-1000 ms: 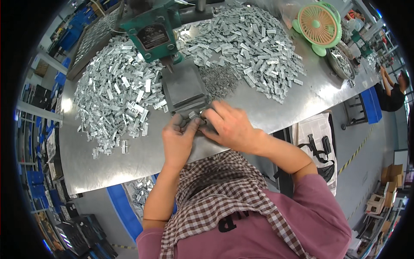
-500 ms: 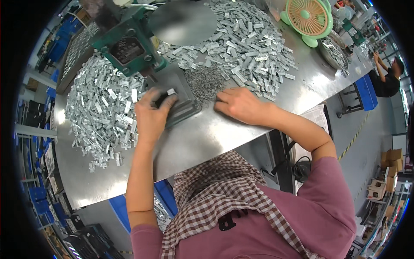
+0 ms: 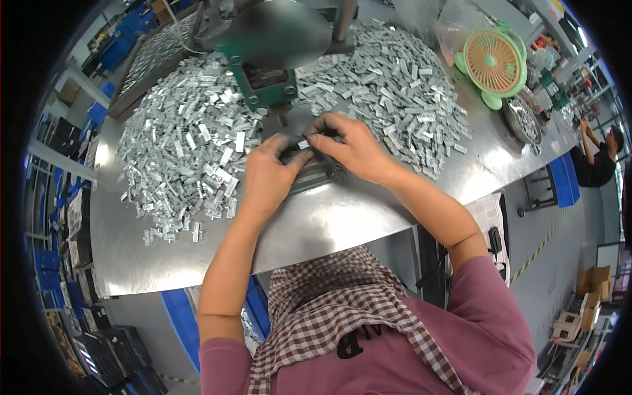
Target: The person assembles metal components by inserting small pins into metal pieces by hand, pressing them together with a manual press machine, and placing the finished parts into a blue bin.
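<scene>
"Pile of silvery bits on our left, then what?"

"Our left hand, pinching one small metal piece right over the dark block, looks like."

"And our right hand?"

"Fingers curled in at the piece's right side; we can't tell whether they're gripping."

"How's it handle, you reckon?"

"Probably light, stiff, hard to break, maybe slick. We'd grab the long edges, fingertips only."
</scene>
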